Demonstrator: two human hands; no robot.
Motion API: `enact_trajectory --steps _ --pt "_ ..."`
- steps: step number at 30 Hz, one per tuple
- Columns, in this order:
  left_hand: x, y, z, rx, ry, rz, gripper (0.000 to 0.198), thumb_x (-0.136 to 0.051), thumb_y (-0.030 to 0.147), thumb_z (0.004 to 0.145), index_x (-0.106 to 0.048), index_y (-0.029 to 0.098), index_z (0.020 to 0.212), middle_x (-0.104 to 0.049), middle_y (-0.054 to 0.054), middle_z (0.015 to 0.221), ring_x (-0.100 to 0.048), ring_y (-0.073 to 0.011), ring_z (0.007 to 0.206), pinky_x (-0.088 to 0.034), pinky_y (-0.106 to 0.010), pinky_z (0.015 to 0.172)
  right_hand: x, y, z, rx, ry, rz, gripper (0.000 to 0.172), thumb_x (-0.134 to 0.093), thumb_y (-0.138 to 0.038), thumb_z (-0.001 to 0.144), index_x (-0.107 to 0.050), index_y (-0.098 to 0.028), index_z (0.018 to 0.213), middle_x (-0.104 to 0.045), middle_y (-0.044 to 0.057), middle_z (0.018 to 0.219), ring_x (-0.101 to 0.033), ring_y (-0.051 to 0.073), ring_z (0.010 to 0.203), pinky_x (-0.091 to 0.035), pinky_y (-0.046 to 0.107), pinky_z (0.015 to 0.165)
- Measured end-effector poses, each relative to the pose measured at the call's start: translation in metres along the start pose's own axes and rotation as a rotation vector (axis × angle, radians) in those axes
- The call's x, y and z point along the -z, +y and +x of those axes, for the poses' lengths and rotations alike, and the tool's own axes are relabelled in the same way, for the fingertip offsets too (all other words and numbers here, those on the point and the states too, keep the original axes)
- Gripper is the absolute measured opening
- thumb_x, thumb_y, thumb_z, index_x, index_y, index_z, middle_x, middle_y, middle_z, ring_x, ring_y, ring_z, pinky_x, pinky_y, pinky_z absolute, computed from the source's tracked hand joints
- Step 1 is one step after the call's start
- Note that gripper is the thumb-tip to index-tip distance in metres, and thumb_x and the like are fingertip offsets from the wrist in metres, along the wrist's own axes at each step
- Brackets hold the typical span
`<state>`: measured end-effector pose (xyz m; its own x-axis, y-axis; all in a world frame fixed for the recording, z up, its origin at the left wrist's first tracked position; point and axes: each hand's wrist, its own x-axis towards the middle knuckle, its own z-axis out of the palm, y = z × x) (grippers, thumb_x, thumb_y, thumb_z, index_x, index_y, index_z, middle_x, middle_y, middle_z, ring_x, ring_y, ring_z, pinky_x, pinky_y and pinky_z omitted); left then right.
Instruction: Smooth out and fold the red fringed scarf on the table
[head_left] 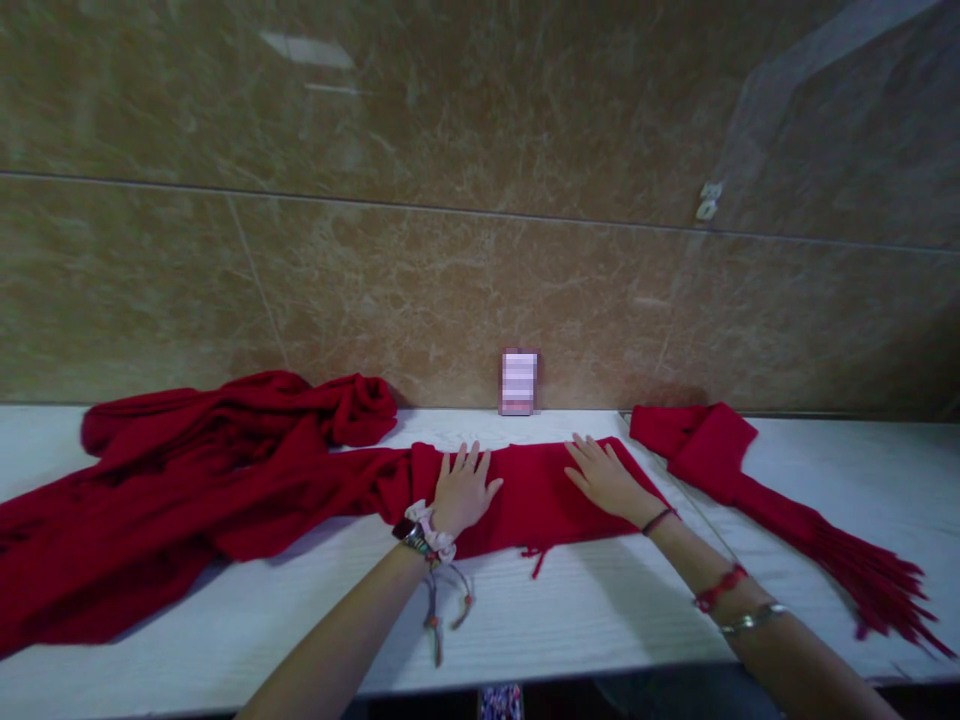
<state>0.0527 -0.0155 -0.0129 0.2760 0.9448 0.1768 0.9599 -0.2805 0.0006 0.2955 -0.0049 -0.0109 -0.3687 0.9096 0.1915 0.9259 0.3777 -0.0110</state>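
A long red scarf [525, 500] lies across the table in front of me, its right part flat and rectangular. My left hand [463, 492] rests on the flat part near its bunched left end, fingers spread. On the right portion of the same cloth lies my right hand [606, 478], palm down with fingers stretched out. A short bit of red fringe [536, 558] pokes out at the near edge. To the left the red cloth runs on into a loose, rumpled heap [225, 470]; where one piece ends and another begins I cannot tell.
A second red scarf [720, 450], folded over with its tassels [892, 590] spread toward me, lies on the right. Against the brown marble-look wall [450, 290] stands a small blurred card or phone [518, 382]. The white table's [555, 640] front edge is near me.
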Motion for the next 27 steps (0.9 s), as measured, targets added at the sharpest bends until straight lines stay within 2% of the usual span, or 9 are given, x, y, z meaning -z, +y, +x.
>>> enact_trajectory --steps 3,6,11,14,16,19,21,24,27 --pt "-0.002 -0.007 0.003 -0.008 -0.063 -0.034 0.056 -0.024 0.046 0.086 -0.033 0.014 0.13 -0.025 -0.013 0.139 -0.02 -0.0298 0.127 -0.019 -0.049 0.099 0.002 -0.032 0.009 0.149 -0.012 0.111 0.054 -0.024 -0.045 0.087 -0.025 -0.019 0.134 -0.022 0.008 0.141 -0.016 0.026 0.128 -0.022 0.05 0.099" --pt "-0.008 -0.013 0.006 -0.035 -0.129 -0.086 0.058 -0.021 0.049 0.086 -0.03 0.016 0.132 -0.024 -0.012 0.14 -0.021 -0.0283 0.127 -0.022 -0.048 0.099 -0.006 -0.043 0.012 0.207 -0.083 0.132 0.052 -0.023 -0.047 0.087 -0.026 -0.024 0.134 -0.025 0.006 0.14 -0.019 0.026 0.128 -0.02 0.053 0.098" --pt "-0.001 -0.032 0.006 -0.096 -0.031 -0.018 0.051 -0.027 0.048 0.085 -0.039 0.021 0.127 -0.031 -0.008 0.137 -0.026 -0.0255 0.126 -0.022 -0.043 0.1 -0.019 -0.005 0.004 0.092 -0.084 0.063 0.051 -0.023 -0.044 0.088 -0.028 -0.022 0.133 -0.026 0.007 0.139 -0.021 0.026 0.127 -0.023 0.051 0.097" --pt "0.013 -0.068 0.0 -0.044 0.106 0.049 0.045 -0.028 0.044 0.086 -0.043 0.022 0.123 -0.033 -0.008 0.136 -0.026 -0.0254 0.126 -0.021 -0.043 0.101 -0.016 0.019 0.001 0.049 -0.112 0.022 0.049 -0.024 -0.04 0.088 -0.029 -0.021 0.133 -0.025 0.009 0.139 -0.021 0.026 0.127 -0.024 0.053 0.096" --pt "0.021 -0.101 -0.009 0.035 0.138 0.069 0.049 -0.029 0.048 0.085 -0.041 0.022 0.124 -0.033 -0.009 0.136 -0.025 -0.0282 0.126 -0.022 -0.047 0.099 -0.01 0.022 0.003 0.032 -0.144 0.028 0.048 -0.024 -0.039 0.088 -0.029 -0.02 0.133 -0.026 0.01 0.139 -0.02 0.027 0.127 -0.024 0.055 0.095" --pt "0.026 -0.144 -0.029 0.042 0.068 0.075 0.06 -0.035 0.055 0.08 -0.034 0.021 0.129 -0.029 -0.011 0.137 -0.021 -0.0323 0.126 -0.023 -0.052 0.096 0.004 -0.002 0.011 0.061 -0.101 0.108 0.053 -0.026 -0.043 0.087 -0.027 -0.018 0.134 -0.024 0.011 0.14 -0.017 0.026 0.128 -0.021 0.052 0.098" --pt "0.029 -0.162 -0.043 -0.057 0.04 0.059 0.065 -0.042 0.056 0.076 -0.034 0.02 0.129 -0.029 -0.012 0.137 -0.022 -0.0302 0.126 -0.024 -0.046 0.098 0.011 -0.03 0.016 0.171 -0.049 0.189 0.056 -0.026 -0.047 0.086 -0.023 -0.019 0.135 -0.021 0.009 0.141 -0.012 0.023 0.13 -0.017 0.048 0.101" --pt "0.035 -0.172 -0.058 -0.169 0.026 0.006 0.057 -0.044 0.046 0.077 -0.038 0.021 0.127 -0.04 -0.01 0.129 -0.036 -0.0225 0.118 -0.031 -0.033 0.097 0.011 -0.065 0.019 0.377 -0.113 0.232 0.058 -0.028 -0.051 0.085 -0.021 -0.024 0.135 -0.021 0.005 0.141 -0.012 0.022 0.13 -0.013 0.048 0.102" --pt "0.045 -0.18 -0.064 -0.173 -0.026 -0.064 0.045 -0.037 0.037 0.079 -0.046 0.021 0.121 -0.052 -0.007 0.116 -0.05 -0.0182 0.103 -0.036 -0.028 0.092 0.001 -0.077 0.015 0.421 -0.171 0.188 0.056 -0.027 -0.051 0.085 -0.025 -0.026 0.134 -0.026 0.005 0.14 -0.018 0.023 0.128 -0.014 0.049 0.102"
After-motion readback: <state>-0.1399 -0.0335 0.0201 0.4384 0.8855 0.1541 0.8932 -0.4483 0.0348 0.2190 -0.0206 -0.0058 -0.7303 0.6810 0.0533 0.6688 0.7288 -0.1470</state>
